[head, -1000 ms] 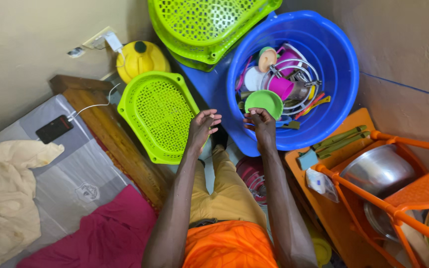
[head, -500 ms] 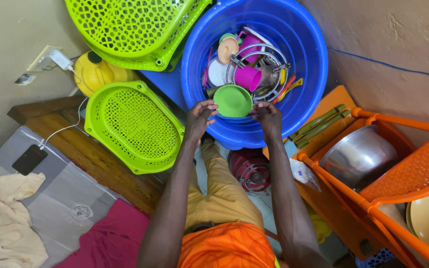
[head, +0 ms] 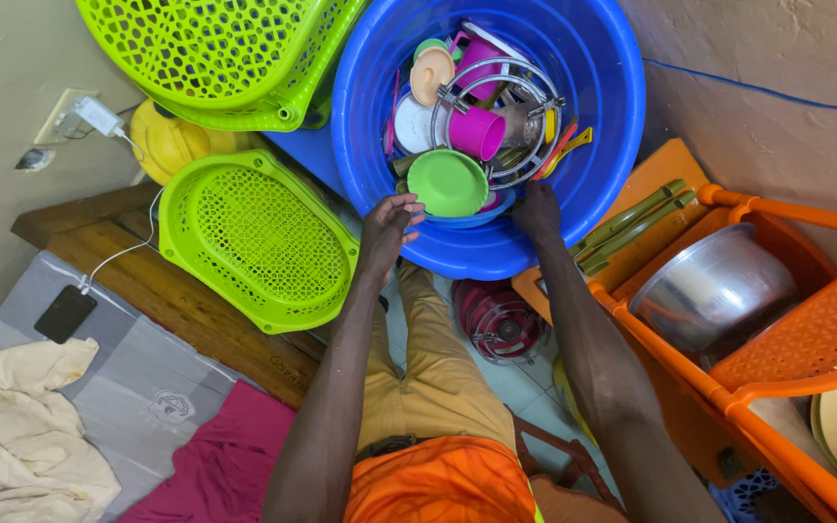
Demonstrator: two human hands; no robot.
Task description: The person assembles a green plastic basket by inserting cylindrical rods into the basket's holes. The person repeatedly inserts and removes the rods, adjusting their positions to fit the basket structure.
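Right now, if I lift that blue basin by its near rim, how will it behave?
The blue basin looks like thin plastic, so its rim probably flexes. Loaded with cups and a green plate, it is likely heavy, and the contents may slide.

Cramped home room, bed with mattress [head: 99, 387], blue basin [head: 593, 184] of dishes, orange dish rack [head: 728, 387]

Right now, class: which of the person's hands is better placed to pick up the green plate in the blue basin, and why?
Probably the left hand: its open fingers hover beside the green plate. The right hand rests on the blue basin at its rim, slightly farther away.
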